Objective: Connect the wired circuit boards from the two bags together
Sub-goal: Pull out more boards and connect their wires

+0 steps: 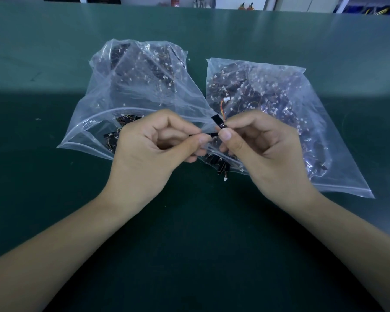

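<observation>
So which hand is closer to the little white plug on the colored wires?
Right. The right hand pinches the black board just below the white plug; the left hand sits farther off to its left.

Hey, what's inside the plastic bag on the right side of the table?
The right bag holds a heap of small black circuit boards with thin wires and white connectors. The right hand covers its near-left part, and boards deeper in the pile are hidden.

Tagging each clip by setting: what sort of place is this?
Probably an electronics assembly workshop. A long green work mat covers the bench, two clear bags hold many small wired circuit boards, and shelves with blue bins stand behind.
</observation>
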Demonstrator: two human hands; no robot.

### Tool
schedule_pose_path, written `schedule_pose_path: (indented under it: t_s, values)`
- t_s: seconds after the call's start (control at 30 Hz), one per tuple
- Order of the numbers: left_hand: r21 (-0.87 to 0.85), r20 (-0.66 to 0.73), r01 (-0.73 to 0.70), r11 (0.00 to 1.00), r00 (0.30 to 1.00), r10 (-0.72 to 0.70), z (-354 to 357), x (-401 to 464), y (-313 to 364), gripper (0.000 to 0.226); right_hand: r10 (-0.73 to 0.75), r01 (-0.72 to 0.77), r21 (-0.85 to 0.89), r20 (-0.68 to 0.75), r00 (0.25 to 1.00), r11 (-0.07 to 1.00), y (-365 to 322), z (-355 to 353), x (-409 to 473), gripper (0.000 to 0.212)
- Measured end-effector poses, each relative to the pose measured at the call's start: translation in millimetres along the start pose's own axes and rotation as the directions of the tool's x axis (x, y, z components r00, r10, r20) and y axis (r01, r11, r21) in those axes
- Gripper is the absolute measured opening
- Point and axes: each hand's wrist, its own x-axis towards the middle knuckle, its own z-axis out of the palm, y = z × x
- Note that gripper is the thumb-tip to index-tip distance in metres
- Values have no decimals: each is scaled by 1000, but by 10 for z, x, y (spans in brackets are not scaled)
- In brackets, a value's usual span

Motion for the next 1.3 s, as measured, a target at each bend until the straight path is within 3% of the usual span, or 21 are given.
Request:
schedule_pose_path:
  t_s: [0.27, 1.3]
  values:
    - [-31, 58, 59, 998, 997, -57, 30, -15, 18, 15, -140, 136, -108, -33, 990, 985, 18, 26, -19, 20]
    - [42, 125, -2, 999, 992, -3, -22, 4, -23, 12, -63, 63, 10, -22, 998, 998, 55, -29, 12, 14]
